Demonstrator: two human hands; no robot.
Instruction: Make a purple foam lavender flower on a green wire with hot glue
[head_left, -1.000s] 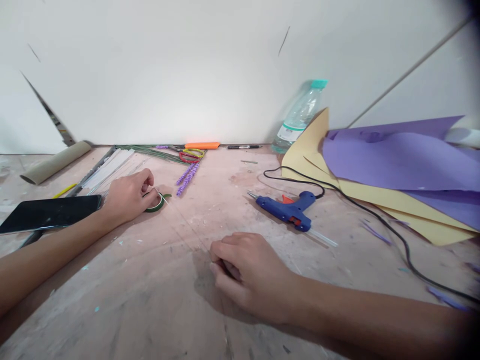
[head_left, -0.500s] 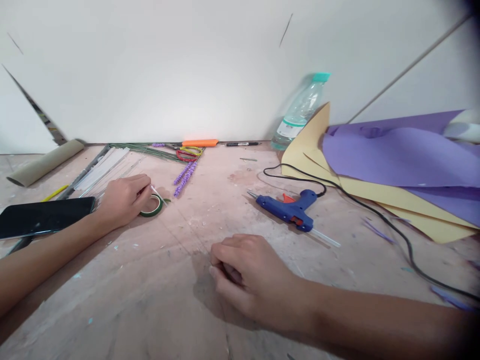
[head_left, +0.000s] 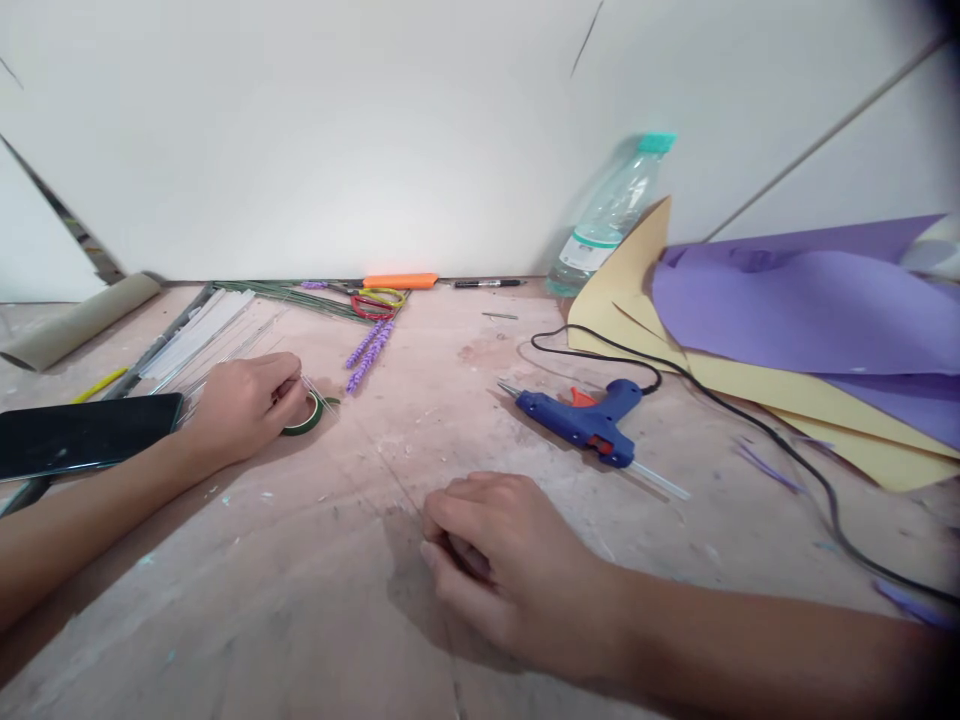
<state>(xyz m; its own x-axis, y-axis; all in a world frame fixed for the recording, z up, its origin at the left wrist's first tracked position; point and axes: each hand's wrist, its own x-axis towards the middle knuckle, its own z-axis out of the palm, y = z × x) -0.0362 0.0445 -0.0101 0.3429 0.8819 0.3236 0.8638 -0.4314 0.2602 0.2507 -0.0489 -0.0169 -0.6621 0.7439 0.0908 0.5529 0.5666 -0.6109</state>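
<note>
My left hand [head_left: 244, 405] rests at the left with its fingertips pinched on thin pale wires [head_left: 318, 389], whose ends poke out beyond the fingers. Right behind those ends lies a roll of green tape [head_left: 306, 428], partly covered by the hand. More thin wires [head_left: 251, 340] and white paper strips [head_left: 196, 337] lie beyond the knuckles. My right hand [head_left: 510, 560] is on the tabletop near the middle, fingers curled and thumb close to the index finger; whatever they hold, if anything, is hidden. A blue glue gun [head_left: 577, 420] lies beyond it, nozzle pointing left.
Purple lavender-like sprigs [head_left: 370, 357], scissors [head_left: 371, 304], an orange cutter [head_left: 400, 282] and a pen [head_left: 487, 284] lie near the wall. A phone [head_left: 86, 435] and cardboard tube [head_left: 82, 322] are left. A bottle [head_left: 607, 220], purple paper [head_left: 795, 310] and black cord [head_left: 787, 452] are right.
The view has shifted slightly, so things on the right appear farther right. The wire ends at my left fingertips have changed angle a little. My right hand keeps its curled pose.
</note>
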